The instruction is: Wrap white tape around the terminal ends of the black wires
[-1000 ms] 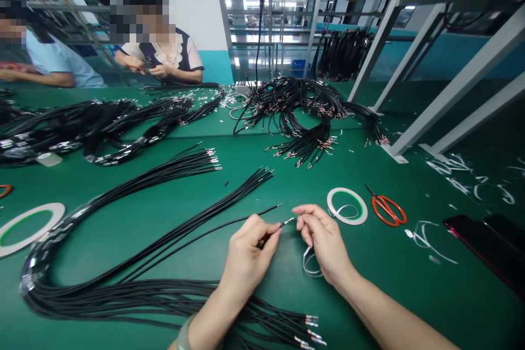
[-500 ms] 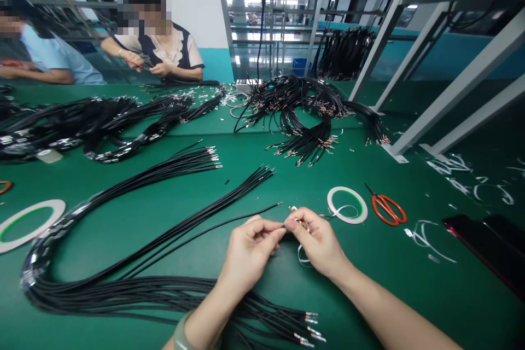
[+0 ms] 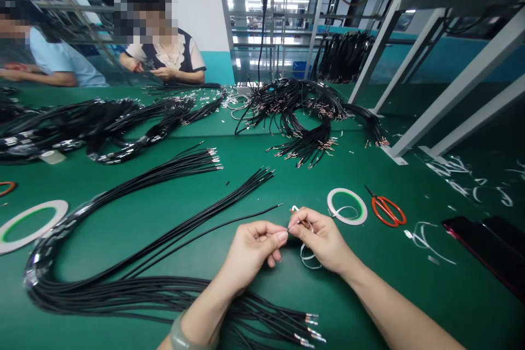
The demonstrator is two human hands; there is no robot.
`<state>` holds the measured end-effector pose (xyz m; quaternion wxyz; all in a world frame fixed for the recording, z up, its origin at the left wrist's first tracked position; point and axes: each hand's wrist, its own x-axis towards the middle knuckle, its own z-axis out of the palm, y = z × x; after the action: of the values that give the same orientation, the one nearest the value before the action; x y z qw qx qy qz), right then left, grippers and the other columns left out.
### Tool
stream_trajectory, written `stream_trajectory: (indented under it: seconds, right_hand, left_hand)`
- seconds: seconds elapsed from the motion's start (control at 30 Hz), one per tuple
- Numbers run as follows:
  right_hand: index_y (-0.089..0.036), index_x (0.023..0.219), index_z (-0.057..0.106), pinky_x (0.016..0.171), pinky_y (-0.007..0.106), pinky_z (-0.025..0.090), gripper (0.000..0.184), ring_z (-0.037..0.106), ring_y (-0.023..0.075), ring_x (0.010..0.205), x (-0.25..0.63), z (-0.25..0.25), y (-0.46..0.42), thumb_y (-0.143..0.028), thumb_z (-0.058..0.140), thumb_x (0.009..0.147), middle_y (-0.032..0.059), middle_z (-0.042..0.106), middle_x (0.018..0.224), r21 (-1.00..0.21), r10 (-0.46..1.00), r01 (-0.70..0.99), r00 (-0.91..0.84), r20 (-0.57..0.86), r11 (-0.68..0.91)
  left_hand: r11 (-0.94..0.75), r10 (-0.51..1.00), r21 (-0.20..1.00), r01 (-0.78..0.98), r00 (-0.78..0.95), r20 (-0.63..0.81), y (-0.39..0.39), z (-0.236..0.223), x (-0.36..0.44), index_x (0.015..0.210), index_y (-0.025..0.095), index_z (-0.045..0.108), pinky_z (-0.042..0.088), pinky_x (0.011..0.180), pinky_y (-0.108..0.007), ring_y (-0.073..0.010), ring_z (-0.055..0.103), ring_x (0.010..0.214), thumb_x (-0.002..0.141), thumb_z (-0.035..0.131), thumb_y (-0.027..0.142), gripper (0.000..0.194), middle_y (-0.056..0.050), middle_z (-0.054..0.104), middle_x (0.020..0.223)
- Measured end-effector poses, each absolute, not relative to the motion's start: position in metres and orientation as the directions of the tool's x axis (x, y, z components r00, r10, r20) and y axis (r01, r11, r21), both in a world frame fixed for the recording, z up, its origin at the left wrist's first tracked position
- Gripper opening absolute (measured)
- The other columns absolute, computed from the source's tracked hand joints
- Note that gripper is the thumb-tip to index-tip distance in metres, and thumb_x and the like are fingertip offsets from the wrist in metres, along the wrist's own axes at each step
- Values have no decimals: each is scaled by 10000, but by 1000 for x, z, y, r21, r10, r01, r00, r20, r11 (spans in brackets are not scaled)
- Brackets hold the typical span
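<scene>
My left hand (image 3: 255, 249) is closed in a pinch, with a small dark wire end showing at its fingertips; most of that wire is hidden. Right beside it, my right hand (image 3: 322, 238) pinches a narrow white tape strip (image 3: 310, 262), which loops down below the fingers. The fingertips of both hands almost meet. A long bundle of black cables (image 3: 143, 290), bound with shiny clear tape at its left bend, curves under my left forearm and splits into several branches with bare metal ends. One single black cable (image 3: 229, 222) runs just above my left hand.
A white tape roll (image 3: 330, 202) and orange-handled scissors (image 3: 386, 212) lie beyond my right hand. Another tape roll (image 3: 61, 213) is at far left. Cable piles (image 3: 299, 98) cover the back; metal posts (image 3: 443, 98) stand at right. Two people sit across the green table (image 3: 369, 301).
My hands have shifted slightly, with the fingertips drawn a little apart. The lower fingers of my left hand show more, and the white strip's loop hangs a bit differently.
</scene>
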<state>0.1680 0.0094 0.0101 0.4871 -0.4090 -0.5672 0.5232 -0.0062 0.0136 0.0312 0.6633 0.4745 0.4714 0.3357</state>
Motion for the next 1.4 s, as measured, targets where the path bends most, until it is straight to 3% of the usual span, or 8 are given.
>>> stream_trajectory:
  seconds: [0.17, 0.33, 0.47, 0.63, 0.77, 0.9, 1.1, 1.4]
  right_hand:
    - [-192, 902, 627, 556, 243, 330, 110, 428, 107, 586, 173, 12, 10, -282, 639, 841, -27, 526, 704, -995, 974, -77, -215, 78, 62]
    - [-210, 1028, 526, 505, 237, 315, 155, 418, 84, 518, 172, 10, 11, -299, 421, 958, 3, 585, 814, -988, 982, -131, -159, 101, 81]
    - [-257, 1256, 392, 513, 236, 336, 299, 407, 84, 490, 168, 11, 9, -295, 420, 961, -20, 588, 769, -989, 983, -129, -163, 88, 68]
    - [-285, 1360, 325, 510, 230, 365, 415, 462, 86, 498, 163, 13, 4, -322, 426, 959, -5, 627, 803, -992, 978, -122, -205, 48, 23]
    - [-271, 1335, 388, 492, 230, 395, 393, 543, 98, 520, 158, 11, 0, -349, 438, 953, 14, 644, 837, -994, 973, -112, -229, 34, 9]
    - [-258, 1408, 302, 592, 271, 464, 474, 618, 147, 607, 153, 7, -5, -342, 435, 961, -11, 640, 670, -991, 958, -128, -287, 15, -23]
    - [-261, 1401, 362, 756, 352, 517, 455, 685, 188, 740, 153, 7, -8, -357, 433, 961, 36, 724, 778, -997, 944, -73, -331, 17, -7]
    - [-289, 1432, 319, 1053, 429, 369, 471, 456, 240, 1273, 158, 11, -9, -348, 399, 972, 58, 511, 1382, -984, 954, 135, -293, 69, 113]
  left_hand:
    - [274, 892, 961, 44, 363, -271, 16, 27, -8, 807, 141, 684, 394, 459, -183, -73, 490, 443, 752, 681, 367, 233, 25, 585, 526]
    - [11, 753, 944, 330, 618, -224, 0, 22, -3, 681, 175, 750, 449, 635, -239, -151, 606, 693, 663, 726, 216, 51, -33, 680, 762]
    - [182, 532, 916, 358, 747, -398, -11, 22, -1, 866, 183, 747, 476, 595, -250, -169, 639, 651, 625, 763, 282, 261, -28, 692, 741]
    - [0, 919, 971, 238, 384, -94, 8, 23, -6, 721, 160, 706, 477, 698, -272, -173, 608, 769, 785, 639, 348, 210, -48, 640, 802]
    - [-142, 989, 969, 203, 75, 129, 15, 19, -4, 853, 180, 672, 493, 712, -278, -174, 604, 824, 802, 632, 323, 156, -50, 590, 938]
    - [-133, 990, 974, 184, 72, 121, 9, 16, 1, 906, 196, 675, 491, 721, -276, -165, 602, 813, 783, 660, 294, 158, -40, 577, 957]
    - [-64, 994, 994, 90, 94, 55, 10, 14, 1, 749, 158, 689, 473, 639, -247, -150, 583, 720, 775, 664, 286, 133, -38, 595, 823]
    - [-59, 993, 991, 122, 112, 46, 8, 20, 2, 776, 169, 708, 483, 710, -259, -162, 596, 761, 766, 670, 245, 86, -43, 649, 850]
